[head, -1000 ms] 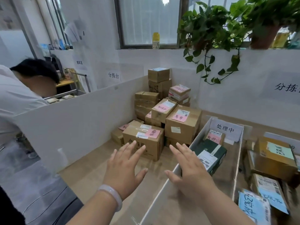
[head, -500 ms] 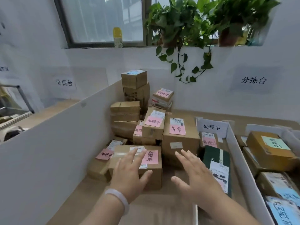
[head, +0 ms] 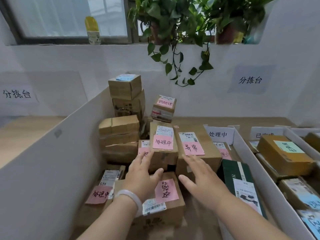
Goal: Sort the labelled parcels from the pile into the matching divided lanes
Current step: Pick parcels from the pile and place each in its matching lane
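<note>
Over one pile, two splayed grips

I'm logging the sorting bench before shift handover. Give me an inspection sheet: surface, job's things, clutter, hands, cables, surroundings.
Surface: wooden table, split into lanes by white dividers.
Job's things: pile of cardboard parcels with pink labels, left of the lanes; dark green parcel in the lane by the 处理中 sign; brown box with a green label in the next lane.
Clutter: nothing seen.
Hands: left hand and right hand both open, fingers spread over the pile, holding nothing.
Cables: nothing seen.
Surroundings: white wall, window, trailing plants, yellow-topped bottle on the sill.
</note>
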### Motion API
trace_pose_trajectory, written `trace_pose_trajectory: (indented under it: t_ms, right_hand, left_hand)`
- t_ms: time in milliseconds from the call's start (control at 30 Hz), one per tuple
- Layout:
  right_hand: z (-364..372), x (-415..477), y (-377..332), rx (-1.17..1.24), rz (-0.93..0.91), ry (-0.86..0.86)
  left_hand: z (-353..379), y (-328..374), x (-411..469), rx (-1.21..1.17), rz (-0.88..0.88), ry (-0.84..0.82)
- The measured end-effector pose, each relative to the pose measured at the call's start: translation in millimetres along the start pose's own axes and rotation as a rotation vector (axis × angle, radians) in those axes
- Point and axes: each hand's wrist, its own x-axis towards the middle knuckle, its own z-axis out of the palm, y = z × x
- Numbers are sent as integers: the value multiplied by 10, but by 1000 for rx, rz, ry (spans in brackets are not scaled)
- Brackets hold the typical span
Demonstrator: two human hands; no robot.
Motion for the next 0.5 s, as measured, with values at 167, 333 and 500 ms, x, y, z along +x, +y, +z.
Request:
trace_pose_trajectory:
  t_ms: [167,333,500]
  right_hand:
    - [97,608,-89,75,56,26]
    - [245,1076,-51,70,134,0]
    - [372,1099,-87,203,138,65]
  left_hand:
    - [13,15,550,-129,-32,-20]
    - [191,-69,968,-214,-30,-68]
    - [278,-118,933,-402,-47,4]
